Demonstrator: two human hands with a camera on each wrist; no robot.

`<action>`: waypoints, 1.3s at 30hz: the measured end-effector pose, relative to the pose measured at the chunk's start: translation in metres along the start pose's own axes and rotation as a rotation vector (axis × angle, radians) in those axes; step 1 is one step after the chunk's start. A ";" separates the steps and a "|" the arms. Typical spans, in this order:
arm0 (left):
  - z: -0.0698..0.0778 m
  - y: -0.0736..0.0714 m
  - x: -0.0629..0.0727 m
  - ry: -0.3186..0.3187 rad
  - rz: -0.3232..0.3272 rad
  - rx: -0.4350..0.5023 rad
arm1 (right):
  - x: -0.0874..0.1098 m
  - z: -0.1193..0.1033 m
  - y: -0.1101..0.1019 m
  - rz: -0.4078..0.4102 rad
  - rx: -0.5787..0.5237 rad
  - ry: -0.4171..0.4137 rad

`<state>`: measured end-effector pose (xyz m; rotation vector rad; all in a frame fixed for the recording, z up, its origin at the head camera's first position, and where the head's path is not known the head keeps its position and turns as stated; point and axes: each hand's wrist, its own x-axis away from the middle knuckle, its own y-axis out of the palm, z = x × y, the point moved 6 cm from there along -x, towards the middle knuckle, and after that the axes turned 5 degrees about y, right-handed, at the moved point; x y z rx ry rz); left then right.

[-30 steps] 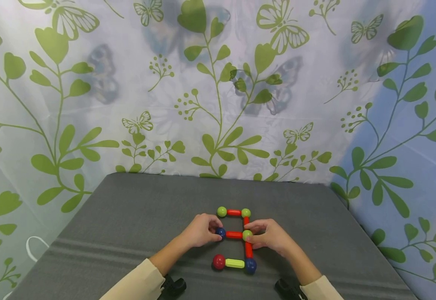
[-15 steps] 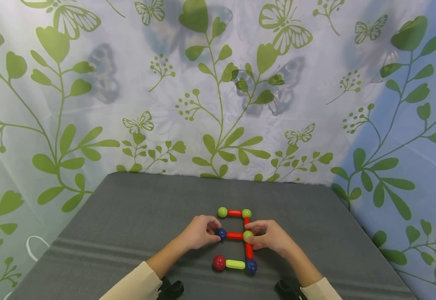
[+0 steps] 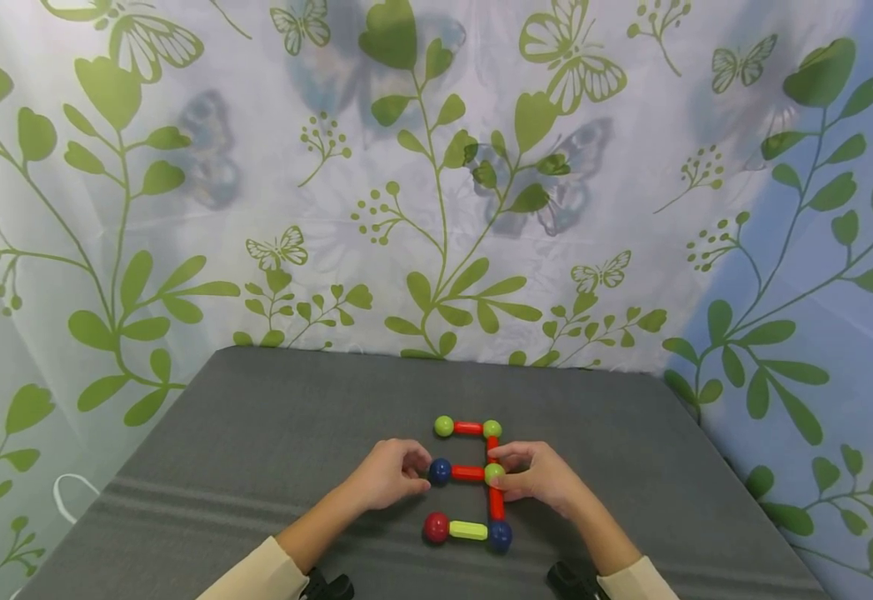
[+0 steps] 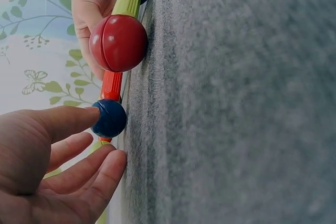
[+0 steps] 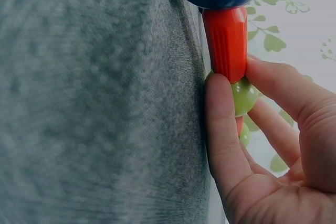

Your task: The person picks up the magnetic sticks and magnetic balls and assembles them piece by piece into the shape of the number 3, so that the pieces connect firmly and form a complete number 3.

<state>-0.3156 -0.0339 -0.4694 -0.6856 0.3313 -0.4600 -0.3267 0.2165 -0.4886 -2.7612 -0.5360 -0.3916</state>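
Observation:
A flat figure of magnetic rods and balls lies on the grey cloth, shaped like an E facing left. My right hand (image 3: 537, 477) pinches the green ball (image 3: 494, 475) at its middle junction. From there a red rod (image 3: 469, 472) runs left to a blue ball (image 3: 440, 472). My left hand (image 3: 391, 473) is just left of that ball, fingers spread apart, thumb tip right at its surface in the left wrist view. Nearest me, a yellow-green rod (image 3: 468, 530) joins a red ball (image 3: 436, 527) to another blue ball (image 3: 500, 535). A red rod (image 5: 227, 43) links that to the pinched ball.
The far arm of the figure has a red rod (image 3: 469, 427) between two green balls, the left one (image 3: 444, 426) at its free end. Grey cloth (image 3: 294, 417) covers the table. A leaf-and-butterfly curtain (image 3: 436, 208) hangs behind and along the sides.
My left hand has let go of the blue ball, drawing slightly left and toward me as its fingers spread. The right hand stays on the green ball; the figure keeps its shape.

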 end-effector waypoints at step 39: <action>-0.034 -0.034 0.004 -0.001 0.090 -0.037 | -0.012 -0.002 -0.004 -0.011 0.027 -0.038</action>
